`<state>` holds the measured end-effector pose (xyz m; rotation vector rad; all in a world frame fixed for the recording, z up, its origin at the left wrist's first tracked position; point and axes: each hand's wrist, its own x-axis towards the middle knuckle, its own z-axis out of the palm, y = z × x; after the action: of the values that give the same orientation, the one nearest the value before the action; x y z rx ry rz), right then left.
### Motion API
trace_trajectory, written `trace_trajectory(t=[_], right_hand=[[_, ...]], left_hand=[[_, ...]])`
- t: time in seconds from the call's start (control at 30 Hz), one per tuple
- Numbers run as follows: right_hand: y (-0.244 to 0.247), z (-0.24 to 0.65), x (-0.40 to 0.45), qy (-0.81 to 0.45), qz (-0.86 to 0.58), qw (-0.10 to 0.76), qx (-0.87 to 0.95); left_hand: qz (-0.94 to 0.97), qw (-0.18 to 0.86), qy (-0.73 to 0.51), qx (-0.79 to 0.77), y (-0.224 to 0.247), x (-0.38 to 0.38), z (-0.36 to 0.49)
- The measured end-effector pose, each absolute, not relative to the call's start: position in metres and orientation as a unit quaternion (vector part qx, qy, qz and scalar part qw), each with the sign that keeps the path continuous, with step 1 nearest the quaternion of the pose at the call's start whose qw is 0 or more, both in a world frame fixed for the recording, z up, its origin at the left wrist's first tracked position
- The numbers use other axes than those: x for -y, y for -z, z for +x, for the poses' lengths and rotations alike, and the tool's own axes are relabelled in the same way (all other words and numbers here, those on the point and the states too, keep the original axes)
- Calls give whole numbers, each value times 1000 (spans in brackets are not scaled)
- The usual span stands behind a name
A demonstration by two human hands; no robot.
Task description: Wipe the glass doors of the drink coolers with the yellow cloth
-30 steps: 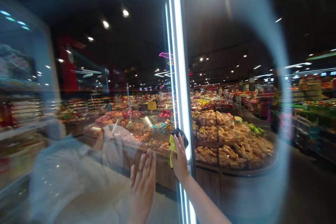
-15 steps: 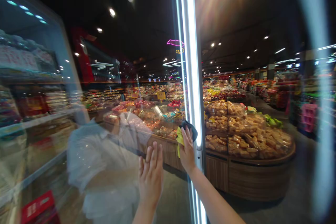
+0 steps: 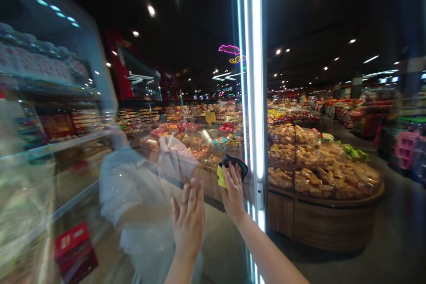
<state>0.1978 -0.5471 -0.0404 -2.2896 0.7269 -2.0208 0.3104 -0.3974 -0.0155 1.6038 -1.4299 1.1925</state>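
Note:
A clear glass pane [image 3: 173, 239], full of reflections, stands in front of me; a brightly lit strip [image 3: 256, 75] runs down its right edge. My right hand [image 3: 234, 197] presses a cloth [image 3: 238, 162], yellow on one side and dark grey on the other, flat against the glass just left of the strip. Its fingers lie over the cloth. Lower and to the left, my left hand [image 3: 189, 222] is open and empty, its fingers stretched upward. It rests on the glass or very close to it; which, I cannot tell.
Right of the strip is a rounded wood-sided display [image 3: 329, 224] heaped with packaged goods [image 3: 319, 164]. Shelves with bottles [image 3: 36, 57] show at the left, and a red box [image 3: 75, 248] sits low there. A pale-shirted figure [image 3: 140, 191] is mirrored in the glass. A pink rack [image 3: 406, 148] stands far right.
My right hand has slid the cloth left and slightly down, away from the lit strip. The view has shifted, so the strip and displays appear further right. My left hand stays open.

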Motion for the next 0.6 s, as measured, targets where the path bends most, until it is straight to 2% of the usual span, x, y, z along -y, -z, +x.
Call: trace_trajectory(t=[0.1,0.17,0.3,0.37,0.5,0.6], right_hand=[[61,193,531,588,-778,-20,-221],[66,191,531,599,-767,-19,-230],[43,212,524,681,-687,12,-253],[38,227,507,671,-700,11,-243],[63,233,478,603,-765,-5,-226],[71,227,478,617,-743,14,-258]], left_hand=[[621,329,-460,543,16,384,316],[615,341,-466,537,17,375,322],[613,360,-472,521,19,362,332],[617,358,-474,516,20,357,335],[630,340,-479,508,21,345,339],[641,319,-484,503,19,332,343]])
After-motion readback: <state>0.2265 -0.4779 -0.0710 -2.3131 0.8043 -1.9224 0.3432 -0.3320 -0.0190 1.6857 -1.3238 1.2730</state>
